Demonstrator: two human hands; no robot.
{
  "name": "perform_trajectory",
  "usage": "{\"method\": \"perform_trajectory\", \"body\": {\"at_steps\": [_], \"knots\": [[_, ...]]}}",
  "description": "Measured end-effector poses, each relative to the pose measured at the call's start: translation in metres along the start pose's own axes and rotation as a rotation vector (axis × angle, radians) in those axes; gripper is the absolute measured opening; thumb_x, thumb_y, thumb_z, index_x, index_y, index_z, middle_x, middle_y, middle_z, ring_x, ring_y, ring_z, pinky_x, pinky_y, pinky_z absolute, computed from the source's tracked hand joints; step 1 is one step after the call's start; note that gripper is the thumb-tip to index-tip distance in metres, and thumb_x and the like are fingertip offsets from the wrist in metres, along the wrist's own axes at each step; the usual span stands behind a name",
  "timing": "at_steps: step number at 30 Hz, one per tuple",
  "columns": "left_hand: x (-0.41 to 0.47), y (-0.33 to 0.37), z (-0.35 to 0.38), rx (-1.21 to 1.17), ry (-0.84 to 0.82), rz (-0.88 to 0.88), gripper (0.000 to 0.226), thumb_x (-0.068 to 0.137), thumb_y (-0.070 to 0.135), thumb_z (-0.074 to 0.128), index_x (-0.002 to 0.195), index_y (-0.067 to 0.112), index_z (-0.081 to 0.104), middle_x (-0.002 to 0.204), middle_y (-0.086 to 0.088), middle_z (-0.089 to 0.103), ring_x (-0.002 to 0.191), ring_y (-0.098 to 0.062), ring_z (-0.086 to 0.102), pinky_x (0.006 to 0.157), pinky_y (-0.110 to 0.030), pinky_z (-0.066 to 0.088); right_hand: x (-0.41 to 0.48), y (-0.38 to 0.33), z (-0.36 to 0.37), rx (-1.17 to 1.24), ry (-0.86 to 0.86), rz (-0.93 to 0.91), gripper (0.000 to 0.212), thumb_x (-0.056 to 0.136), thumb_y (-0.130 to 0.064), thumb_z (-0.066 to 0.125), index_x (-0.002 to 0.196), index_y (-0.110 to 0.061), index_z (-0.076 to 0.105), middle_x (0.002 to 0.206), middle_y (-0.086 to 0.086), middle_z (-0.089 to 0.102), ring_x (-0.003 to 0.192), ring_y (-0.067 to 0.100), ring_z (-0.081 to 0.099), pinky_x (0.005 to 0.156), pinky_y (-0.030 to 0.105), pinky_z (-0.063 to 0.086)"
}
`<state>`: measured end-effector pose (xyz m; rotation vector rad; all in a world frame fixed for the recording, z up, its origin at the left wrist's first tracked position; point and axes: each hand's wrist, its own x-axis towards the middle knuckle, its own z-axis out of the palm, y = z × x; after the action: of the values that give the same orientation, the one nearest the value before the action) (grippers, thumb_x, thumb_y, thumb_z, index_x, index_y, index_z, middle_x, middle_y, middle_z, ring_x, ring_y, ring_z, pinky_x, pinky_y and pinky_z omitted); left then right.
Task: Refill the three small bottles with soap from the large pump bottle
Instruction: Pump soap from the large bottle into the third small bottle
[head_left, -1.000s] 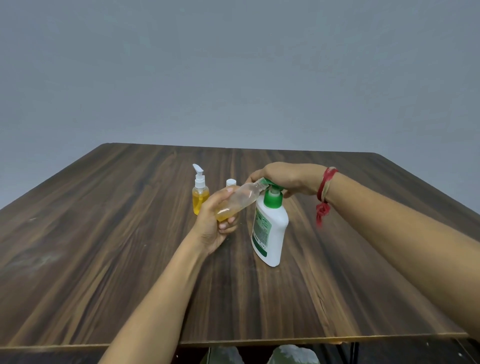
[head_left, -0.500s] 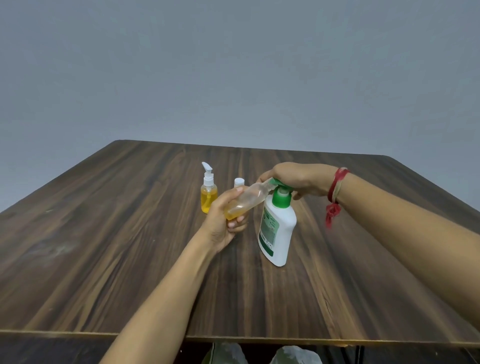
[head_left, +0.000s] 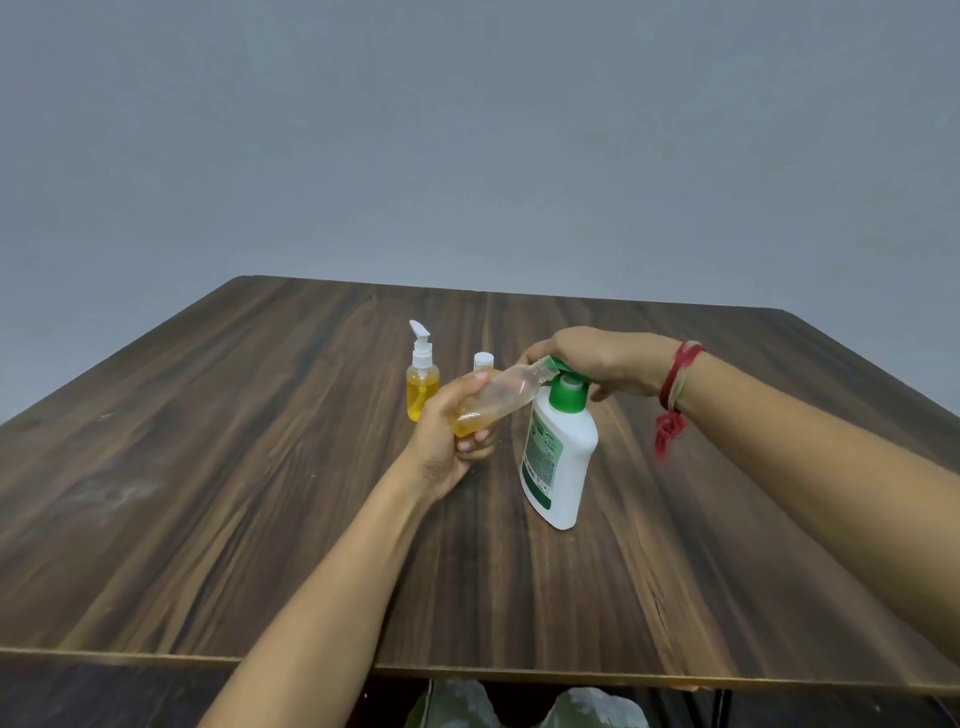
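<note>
The large white pump bottle (head_left: 563, 457) with a green pump stands upright mid-table. My right hand (head_left: 597, 361) lies over its pump head, fingers curled down round it, thumb on the near side. My left hand (head_left: 452, 426) grips a small clear bottle (head_left: 498, 397), tilted with its open mouth up against the green nozzle. A little yellow soap sits in its lower end. Left of it stands a small pump bottle (head_left: 422, 387), about half full of yellow soap. Behind my left hand only the white cap of a third small bottle (head_left: 483, 359) shows.
The dark wooden table (head_left: 208, 493) reaches from the near edge to a plain grey wall. A red thread band (head_left: 675, 384) is tied round my right wrist. Below the near table edge some patterned cloth shows.
Both hands keep the same hold on the small bottle and the pump head. Only the view has shifted a little, so everything sits slightly further right in the picture.
</note>
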<state>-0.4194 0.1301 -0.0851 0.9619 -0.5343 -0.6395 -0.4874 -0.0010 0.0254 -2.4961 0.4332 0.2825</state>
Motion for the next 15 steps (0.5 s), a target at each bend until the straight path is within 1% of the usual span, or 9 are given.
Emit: {"method": "perform_trajectory", "body": {"at_steps": [2, 5, 8, 11, 12, 14, 15], "knots": [[0.0007, -0.0008, 0.0009, -0.015, -0.01, 0.008, 0.027, 0.079, 0.032, 0.053, 0.079, 0.008, 0.065, 0.039, 0.0, 0.037, 0.029, -0.004, 0.024, 0.033, -0.012, 0.022, 0.0003, -0.001, -0.002, -0.001, 0.002, -0.004, 0.03, 0.09, -0.014, 0.037, 0.098, -0.023, 0.064, 0.084, -0.001, 0.057, 0.079, 0.018, 0.047, 0.08, 0.042, 0.036], [0.0007, 0.0003, -0.0006, 0.015, -0.01, 0.017, 0.027, 0.079, 0.032, 0.052, 0.082, 0.009, 0.066, 0.039, 0.001, 0.037, 0.029, -0.003, 0.025, 0.033, -0.012, 0.021, 0.0025, 0.0027, 0.0032, 0.048, 0.015, 0.008, 0.031, 0.089, -0.012, 0.036, 0.094, -0.024, 0.064, 0.082, -0.001, 0.06, 0.083, 0.021, 0.05, 0.085, 0.045, 0.039], [-0.0005, 0.0004, 0.0007, 0.006, -0.008, 0.014, 0.026, 0.079, 0.033, 0.053, 0.08, 0.011, 0.067, 0.04, 0.001, 0.037, 0.03, -0.003, 0.024, 0.033, -0.013, 0.022, 0.0008, 0.0, 0.0, 0.002, 0.009, 0.009, 0.028, 0.091, -0.014, 0.036, 0.098, -0.026, 0.061, 0.095, 0.002, 0.058, 0.088, 0.022, 0.048, 0.086, 0.044, 0.038], [0.0006, -0.0006, 0.0007, 0.001, -0.011, 0.013, 0.029, 0.079, 0.032, 0.053, 0.087, 0.007, 0.065, 0.04, 0.001, 0.036, 0.029, -0.004, 0.024, 0.033, -0.012, 0.021, 0.0032, 0.0025, 0.0005, 0.043, 0.025, -0.01, 0.029, 0.089, -0.013, 0.038, 0.093, -0.026, 0.064, 0.083, -0.001, 0.056, 0.081, 0.02, 0.048, 0.079, 0.042, 0.04], [0.0009, -0.0005, -0.0003, 0.009, -0.015, 0.013, 0.03, 0.079, 0.032, 0.053, 0.088, 0.007, 0.065, 0.04, 0.001, 0.036, 0.029, -0.004, 0.024, 0.033, -0.012, 0.021, 0.0043, 0.0045, 0.0029, 0.063, 0.032, -0.009, 0.03, 0.089, -0.014, 0.038, 0.09, -0.027, 0.065, 0.083, -0.001, 0.057, 0.083, 0.022, 0.049, 0.08, 0.043, 0.042], [0.0004, -0.0012, -0.002, 0.021, -0.023, 0.008, 0.031, 0.079, 0.033, 0.052, 0.089, 0.008, 0.066, 0.041, 0.001, 0.036, 0.03, -0.004, 0.024, 0.033, -0.013, 0.021, 0.0032, 0.0053, 0.0044, 0.05, 0.039, 0.001, 0.031, 0.09, -0.015, 0.036, 0.096, -0.028, 0.064, 0.093, 0.001, 0.058, 0.09, 0.024, 0.05, 0.085, 0.044, 0.041], [-0.0002, -0.0017, -0.002, 0.019, -0.026, 0.005, 0.03, 0.08, 0.034, 0.053, 0.088, 0.009, 0.068, 0.042, 0.0, 0.036, 0.03, -0.004, 0.024, 0.033, -0.013, 0.021, 0.0019, 0.0041, 0.0029, 0.036, 0.04, 0.002, 0.032, 0.091, -0.015, 0.035, 0.101, -0.027, 0.063, 0.098, 0.002, 0.058, 0.092, 0.023, 0.049, 0.083, 0.041, 0.04]]}}
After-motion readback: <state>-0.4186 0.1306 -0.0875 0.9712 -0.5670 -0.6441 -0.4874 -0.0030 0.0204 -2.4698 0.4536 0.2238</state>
